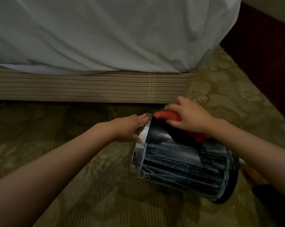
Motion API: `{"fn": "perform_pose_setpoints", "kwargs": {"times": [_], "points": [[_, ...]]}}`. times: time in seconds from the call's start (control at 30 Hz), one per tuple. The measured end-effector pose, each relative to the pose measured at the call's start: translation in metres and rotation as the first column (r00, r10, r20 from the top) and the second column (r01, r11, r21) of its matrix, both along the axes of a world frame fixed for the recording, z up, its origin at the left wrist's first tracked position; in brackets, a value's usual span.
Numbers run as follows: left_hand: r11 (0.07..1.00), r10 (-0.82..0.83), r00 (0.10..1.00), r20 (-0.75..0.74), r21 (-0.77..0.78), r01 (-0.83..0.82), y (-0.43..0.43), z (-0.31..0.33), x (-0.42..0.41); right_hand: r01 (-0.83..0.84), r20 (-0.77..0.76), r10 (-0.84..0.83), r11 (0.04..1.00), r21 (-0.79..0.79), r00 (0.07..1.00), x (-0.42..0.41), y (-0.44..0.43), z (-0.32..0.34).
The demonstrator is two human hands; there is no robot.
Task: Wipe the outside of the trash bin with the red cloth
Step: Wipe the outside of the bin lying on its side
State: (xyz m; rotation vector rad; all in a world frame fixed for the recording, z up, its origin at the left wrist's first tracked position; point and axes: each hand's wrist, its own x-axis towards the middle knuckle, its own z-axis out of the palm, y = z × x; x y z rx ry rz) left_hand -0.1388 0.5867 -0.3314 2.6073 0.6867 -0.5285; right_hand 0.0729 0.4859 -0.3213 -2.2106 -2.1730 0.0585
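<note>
The trash bin lies on its side on the carpet just in front of the bed, its mouth turned towards your left. Your left hand rests with straight fingers against the shiny rim band, steadying it. Your right hand is clenched around the bunched red cloth and presses it on the upper far side. For a good wipe, I'd run the cloth along the ribs from rim to base with overlapping strokes, since pale streaks cover the near side. Then roll the bin with your left hand to bring up fresh surface. The side on the carpet and the far side are hidden. Your right fingertips are buried in the cloth, and an orange shape at the right edge is too cut off to identify.
</note>
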Motion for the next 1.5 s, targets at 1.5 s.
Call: {"fn": "perform_pose_setpoints", "kwargs": {"times": [1.5], "points": [[0.996, 0.076, 0.997, -0.027, 0.056, -0.075, 0.028, -0.017, 0.012, -0.361, 0.047, 0.359, 0.932, 0.038, 0.932, -0.068, -0.02, -0.011]]}}
